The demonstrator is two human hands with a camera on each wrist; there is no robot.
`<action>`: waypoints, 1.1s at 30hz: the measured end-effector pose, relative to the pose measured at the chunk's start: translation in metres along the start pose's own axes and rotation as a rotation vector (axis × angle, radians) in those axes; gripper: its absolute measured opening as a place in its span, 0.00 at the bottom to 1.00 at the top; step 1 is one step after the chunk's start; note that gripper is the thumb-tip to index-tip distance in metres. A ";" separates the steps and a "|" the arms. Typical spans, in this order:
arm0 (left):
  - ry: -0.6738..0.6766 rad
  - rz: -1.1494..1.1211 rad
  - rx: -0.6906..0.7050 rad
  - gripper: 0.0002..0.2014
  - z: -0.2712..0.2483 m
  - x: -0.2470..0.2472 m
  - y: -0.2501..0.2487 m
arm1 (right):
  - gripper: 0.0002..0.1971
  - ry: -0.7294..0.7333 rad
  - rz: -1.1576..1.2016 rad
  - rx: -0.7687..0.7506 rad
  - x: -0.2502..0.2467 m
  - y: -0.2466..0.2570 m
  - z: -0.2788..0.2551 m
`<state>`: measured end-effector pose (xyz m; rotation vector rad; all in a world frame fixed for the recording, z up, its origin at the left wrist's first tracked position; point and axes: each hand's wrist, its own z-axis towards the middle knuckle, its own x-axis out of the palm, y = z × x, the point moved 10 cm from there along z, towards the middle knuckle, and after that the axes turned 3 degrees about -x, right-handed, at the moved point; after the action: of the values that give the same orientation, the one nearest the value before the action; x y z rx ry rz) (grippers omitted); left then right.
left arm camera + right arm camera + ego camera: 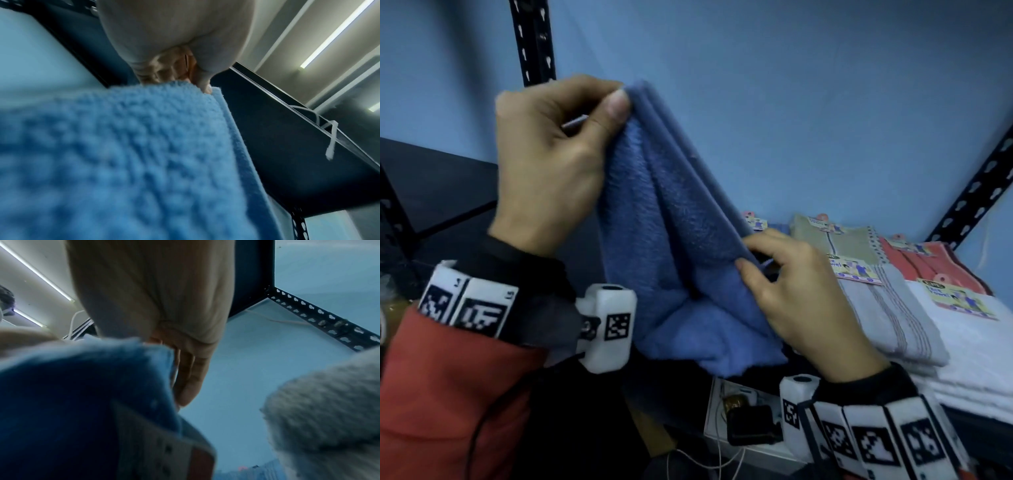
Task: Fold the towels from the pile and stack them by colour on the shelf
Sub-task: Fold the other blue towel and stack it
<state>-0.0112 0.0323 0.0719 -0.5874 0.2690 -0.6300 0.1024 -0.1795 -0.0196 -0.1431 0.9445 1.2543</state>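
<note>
Folded towels (914, 308) lie lower right on the shelf; left hand (551, 164) and right hand (801, 301) both pinch the half-folded blue towel (674, 240), not yet stacked.

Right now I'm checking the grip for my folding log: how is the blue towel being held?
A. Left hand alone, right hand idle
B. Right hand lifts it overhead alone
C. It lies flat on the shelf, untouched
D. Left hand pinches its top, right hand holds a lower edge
D: the left hand pinches the top of the blue towel while the right hand grips its lower right edge.
</note>
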 end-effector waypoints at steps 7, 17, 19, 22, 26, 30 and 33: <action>-0.218 0.006 -0.242 0.15 0.008 -0.059 0.069 | 0.05 0.078 -0.129 0.114 0.002 -0.028 -0.007; 0.038 -0.033 -0.218 0.06 -0.003 -0.005 0.062 | 0.05 0.268 -0.158 0.269 0.002 -0.052 -0.015; 0.167 -0.047 -0.148 0.06 -0.010 0.023 0.036 | 0.10 0.263 -0.016 0.226 -0.008 -0.029 -0.012; 0.364 -0.082 -0.069 0.07 -0.028 0.065 0.003 | 0.19 0.081 0.256 0.149 -0.029 0.011 -0.003; 0.520 -0.108 -0.060 0.09 -0.055 0.108 -0.014 | 0.12 -0.151 0.369 0.087 -0.048 0.020 0.005; 0.547 -0.103 -0.083 0.11 -0.070 0.125 -0.008 | 0.13 -0.116 0.280 0.103 -0.053 0.002 0.001; 0.575 -0.150 -0.106 0.10 -0.073 0.130 -0.010 | 0.06 -0.128 0.255 0.047 -0.064 0.008 0.003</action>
<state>0.0563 -0.0861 0.0112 -0.5210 0.8061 -0.9292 0.0969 -0.2226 0.0281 0.0976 0.8999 1.4559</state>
